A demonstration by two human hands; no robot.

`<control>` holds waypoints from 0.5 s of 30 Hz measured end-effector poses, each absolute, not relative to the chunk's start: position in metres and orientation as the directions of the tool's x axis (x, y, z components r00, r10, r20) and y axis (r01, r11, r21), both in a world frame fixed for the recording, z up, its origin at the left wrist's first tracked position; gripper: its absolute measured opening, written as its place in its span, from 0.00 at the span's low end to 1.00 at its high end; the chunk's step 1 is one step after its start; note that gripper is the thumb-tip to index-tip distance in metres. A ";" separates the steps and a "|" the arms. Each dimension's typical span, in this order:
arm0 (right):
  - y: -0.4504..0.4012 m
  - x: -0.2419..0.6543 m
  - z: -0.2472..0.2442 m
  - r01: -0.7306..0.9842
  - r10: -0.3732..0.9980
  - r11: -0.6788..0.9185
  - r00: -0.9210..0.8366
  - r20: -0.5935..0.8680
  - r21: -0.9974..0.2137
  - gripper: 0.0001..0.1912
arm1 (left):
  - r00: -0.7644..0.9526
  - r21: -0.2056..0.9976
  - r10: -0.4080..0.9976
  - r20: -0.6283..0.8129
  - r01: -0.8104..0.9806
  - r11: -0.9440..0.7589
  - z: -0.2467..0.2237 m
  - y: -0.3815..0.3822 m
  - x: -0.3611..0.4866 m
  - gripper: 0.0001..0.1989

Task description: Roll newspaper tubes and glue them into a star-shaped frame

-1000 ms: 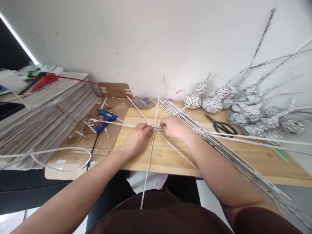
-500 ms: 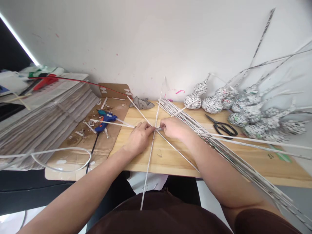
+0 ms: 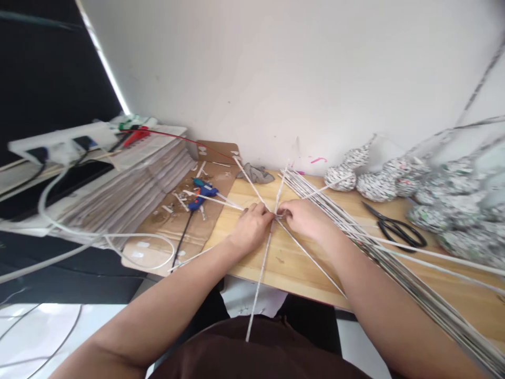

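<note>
Several thin rolled-paper sticks (image 3: 260,284) cross in a star over the wooden table (image 3: 236,231); one reaches down to my dark shirt. At the crossing, my left hand (image 3: 253,225) pinches the sticks from the left, its fingers closed. My right hand (image 3: 300,215) is closed just to the right, fingertips on a stick close to the same crossing. The fingertips of both hands almost meet and partly hide the centre. Two long white sticks extend rightward from beyond my right forearm, over a bundle of paper sticks (image 3: 402,271).
Black scissors (image 3: 394,226) lie right of the bundle, before woven paper gourd shapes (image 3: 376,187). At left, a blue glue gun (image 3: 202,196) rests on cardboard (image 3: 158,252) beside stacked newspapers (image 3: 158,181). A grey cloth (image 3: 258,175) lies by the wall.
The view has turned left, so everything appears further right and more of the left side shows. My hands stay at the crossing; a stick end now shows beside my left forearm.
</note>
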State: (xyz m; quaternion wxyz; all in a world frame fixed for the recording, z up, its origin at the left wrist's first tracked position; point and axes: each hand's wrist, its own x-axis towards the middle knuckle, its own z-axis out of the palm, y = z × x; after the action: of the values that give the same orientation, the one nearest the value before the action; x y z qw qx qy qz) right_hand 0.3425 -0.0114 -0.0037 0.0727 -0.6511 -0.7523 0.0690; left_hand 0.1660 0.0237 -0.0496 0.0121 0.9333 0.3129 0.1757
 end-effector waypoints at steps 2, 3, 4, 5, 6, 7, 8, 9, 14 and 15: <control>-0.008 0.343 -0.008 0.966 0.986 0.164 -0.157 0.047 -0.199 0.16 | 0.737 0.127 0.595 0.321 0.589 -0.798 -0.048 0.023 0.165 0.16; -0.007 0.343 -0.010 0.964 0.985 0.174 -0.165 0.057 -0.199 0.16 | 0.733 0.127 0.598 0.323 0.592 -0.795 -0.048 0.023 0.165 0.17; -0.006 0.343 -0.012 0.963 0.983 0.181 -0.172 0.061 -0.199 0.16 | 0.729 0.130 0.602 0.326 0.596 -0.793 -0.049 0.023 0.165 0.17; -0.005 0.343 -0.014 0.962 0.983 0.185 -0.176 0.059 -0.200 0.16 | 0.724 0.136 0.606 0.329 0.599 -0.789 -0.049 0.022 0.165 0.18; -0.004 0.343 -0.015 0.962 0.982 0.186 -0.179 0.052 -0.200 0.16 | 0.720 0.145 0.610 0.331 0.600 -0.787 -0.050 0.022 0.165 0.18; -0.003 0.343 -0.017 0.962 0.982 0.187 -0.182 0.045 -0.199 0.17 | 0.717 0.158 0.612 0.333 0.598 -0.786 -0.050 0.022 0.165 0.18; -0.003 0.343 -0.017 0.962 0.982 0.188 -0.184 0.040 -0.196 0.17 | 0.715 0.176 0.613 0.337 0.592 -0.787 -0.050 0.022 0.164 0.18; -0.003 0.344 -0.018 0.963 0.982 0.188 -0.184 0.038 -0.193 0.17 | 0.718 0.199 0.608 0.339 0.577 -0.792 -0.049 0.022 0.163 0.17; -0.003 0.344 -0.020 0.971 0.984 0.176 -0.171 0.049 -0.159 0.16 | 0.666 0.280 0.651 0.363 0.588 -0.758 -0.031 0.034 0.128 0.11; -0.003 0.343 -0.020 0.972 0.983 0.182 -0.177 0.052 -0.150 0.16 | 0.590 0.252 0.708 0.389 0.671 -0.698 -0.026 0.038 0.114 0.11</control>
State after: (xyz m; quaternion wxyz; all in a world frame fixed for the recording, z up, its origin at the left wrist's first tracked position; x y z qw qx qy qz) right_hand 0.3432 -0.0030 -0.0205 0.0679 -0.6381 -0.7659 0.0412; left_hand 0.1138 0.0379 -0.0259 0.0395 0.8908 0.3868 0.2353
